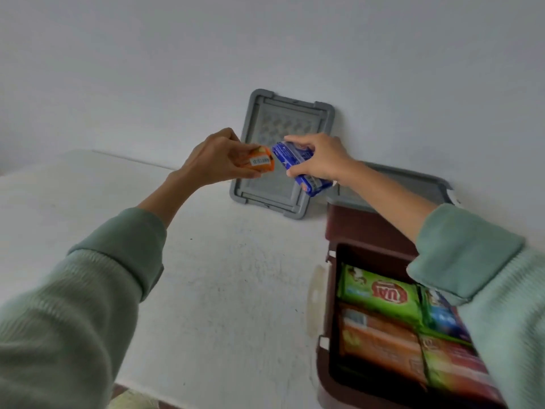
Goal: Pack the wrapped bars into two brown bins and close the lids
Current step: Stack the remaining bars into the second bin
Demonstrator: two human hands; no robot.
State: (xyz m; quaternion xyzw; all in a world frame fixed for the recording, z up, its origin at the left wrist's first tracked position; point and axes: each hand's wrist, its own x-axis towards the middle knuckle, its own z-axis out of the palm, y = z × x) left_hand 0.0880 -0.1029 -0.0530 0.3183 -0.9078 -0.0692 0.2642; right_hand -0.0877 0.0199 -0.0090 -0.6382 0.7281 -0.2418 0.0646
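Here, a white worktop (236,276) meets a pale wall (265,39). The left grip (215,160) pinches an orange bar (261,162). The right grip (321,159) grasps a blue bar (292,157), and the brown bin (331,314) lies nearer, below it.

White table (221,276) — grey lid (265,188) against wall (265,39), near bin (326,389), far bin (362,228).

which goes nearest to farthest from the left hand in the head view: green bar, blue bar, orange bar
1. orange bar, held in the left hand.
2. blue bar, just right, in the right hand.
3. green bar, down in the brown bin.
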